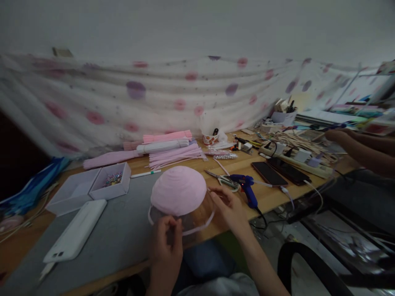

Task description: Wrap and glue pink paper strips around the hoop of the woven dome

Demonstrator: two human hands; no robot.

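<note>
A pale pink ribbed dome (179,190) rests near the table's front edge, partly on the grey mat (123,230). A thin pale strip (197,229) curves around its near side, standing off from the dome. My left hand (168,238) is at the strip's near left part, thumb and fingertips pinched close together; what lies between them is too small to tell. My right hand (226,203) is at the dome's right side by the strip's right end, fingertips together, with their contact hard to make out. Scissors (224,180) and a blue glue gun (246,188) lie just beyond my right hand.
To the left are a white power bank (75,232) and an open box (111,181) of small colourful pieces. Pink strips (174,155) lie at the back. Two phones (269,173) and a power strip (299,162) are on the right, near another person's hand (361,144).
</note>
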